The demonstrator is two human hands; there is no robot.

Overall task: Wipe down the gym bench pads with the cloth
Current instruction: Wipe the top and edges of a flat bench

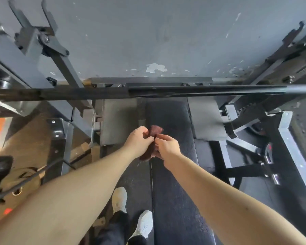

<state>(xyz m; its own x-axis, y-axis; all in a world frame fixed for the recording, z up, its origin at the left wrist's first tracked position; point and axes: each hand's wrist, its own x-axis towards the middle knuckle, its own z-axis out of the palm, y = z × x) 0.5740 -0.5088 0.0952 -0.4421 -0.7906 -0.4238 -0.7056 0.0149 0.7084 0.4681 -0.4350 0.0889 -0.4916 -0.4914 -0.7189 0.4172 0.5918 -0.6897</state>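
My forearms (81, 191) reach ahead. My left hand (140, 138) and right hand (167, 147) both pinch the cloth (155, 130) over the bench pad (173, 183) near its left edge; the pad runs straight away from me.

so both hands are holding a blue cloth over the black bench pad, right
Not quite: the cloth is dark red, not blue. The head view shows the left hand and the right hand both holding it over the black bench pad.
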